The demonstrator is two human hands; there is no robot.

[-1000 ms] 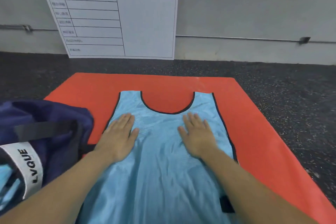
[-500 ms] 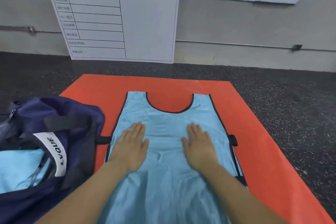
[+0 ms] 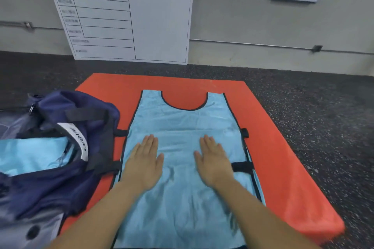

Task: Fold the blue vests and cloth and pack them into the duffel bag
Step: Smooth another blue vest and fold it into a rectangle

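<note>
vest [image 3: 182,127] in light blue is lying flat on the orange mat [image 3: 273,147], neckline toward the wall. left hand [image 3: 144,164] and right hand [image 3: 214,162] are pressing palm-down on it, fingers straight, holding nothing. navy duffel bag [image 3: 66,147] is sitting open just left, blue cloth [image 3: 32,155] inside.

The vest [image 3: 182,127] is light blue with black trim and black side straps, lying on an orange-red mat [image 3: 269,147]. The duffel bag [image 3: 60,178] at left is navy with a white lettered label, light blue cloth [image 3: 30,155] inside; the floor [image 3: 323,117] is dark, white-speckled.
</note>
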